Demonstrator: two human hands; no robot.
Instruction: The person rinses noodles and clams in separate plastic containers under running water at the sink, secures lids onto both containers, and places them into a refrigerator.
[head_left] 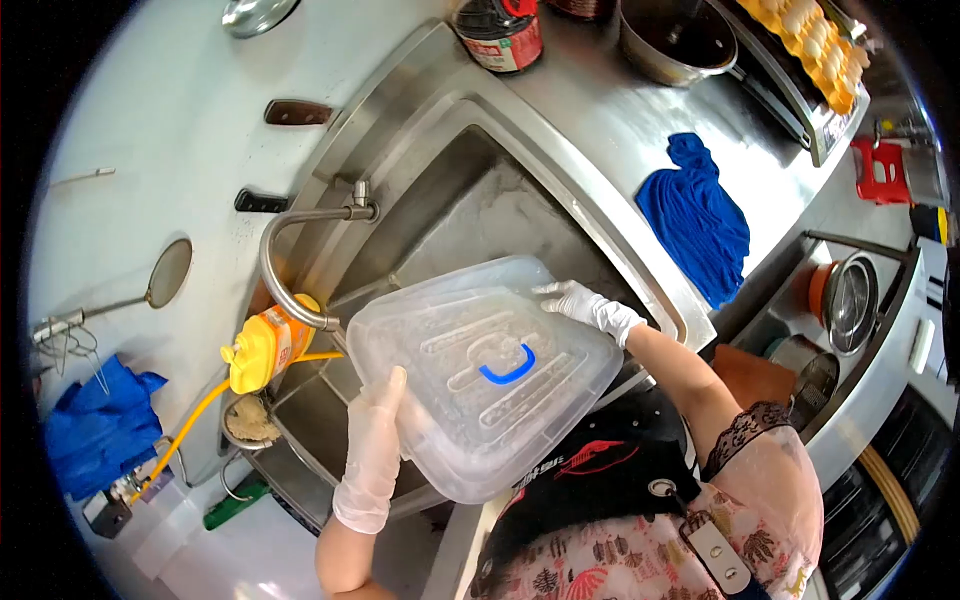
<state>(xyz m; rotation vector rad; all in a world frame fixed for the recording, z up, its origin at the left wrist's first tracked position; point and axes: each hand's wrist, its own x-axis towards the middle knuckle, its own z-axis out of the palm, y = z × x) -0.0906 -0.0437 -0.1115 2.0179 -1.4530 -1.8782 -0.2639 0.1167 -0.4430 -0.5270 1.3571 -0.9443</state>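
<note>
A large translucent plastic box lid (540, 410) with moulded ribs and a blue handle (508, 366) is held tilted over the metal sink (480, 215). Whether a box is attached beneath it I cannot tell. My left hand (375, 450), in a white glove, grips its left edge, thumb on the near face and the other fingers hidden. At the far right edge, my right hand (592, 305), also gloved, holds the rim with its fingers over the top. The curved faucet (275, 245) arches beside the lid's upper left corner.
Behind the faucet is a yellow bottle (262, 350), with a yellow hose (195, 425) nearby. A small bowl (250, 420) sits beside the sink. A blue cloth (697, 220) lies on the right counter, near a pot (678, 42) and a jar (500, 38). Two knife handles (262, 202) (298, 112) show along the wall.
</note>
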